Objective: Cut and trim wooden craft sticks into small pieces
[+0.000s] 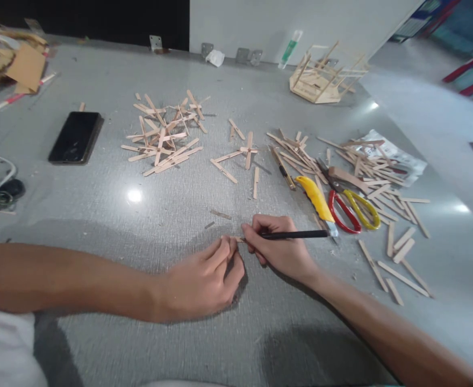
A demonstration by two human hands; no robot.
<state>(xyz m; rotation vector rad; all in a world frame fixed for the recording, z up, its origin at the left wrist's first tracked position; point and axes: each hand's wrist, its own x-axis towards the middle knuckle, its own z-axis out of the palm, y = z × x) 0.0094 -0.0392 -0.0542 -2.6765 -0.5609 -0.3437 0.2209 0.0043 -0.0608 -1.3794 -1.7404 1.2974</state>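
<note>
My left hand (pixel 208 279) is closed, its fingertips pinching a small wooden stick (pixel 239 239) just above the grey table. Most of that stick is hidden by the fingers. In my right hand (pixel 279 242) is a slim black pen (pixel 296 235), with its tip end at the stick and its back end pointing right. Beyond the hands, thin slivers (pixel 220 214) lie on the table. A yellow utility knife (pixel 316 198) and scissors (pixel 351 207) with red and yellow handles rest right of my right hand.
Loose craft sticks (pixel 164 134) are heaped at the middle back, with more sticks (pixel 381 183) at the right. A black phone (pixel 76 137) lies left. At the back right stands a wooden stick frame (pixel 321 80). A cardboard piece (pixel 27 67) is far left.
</note>
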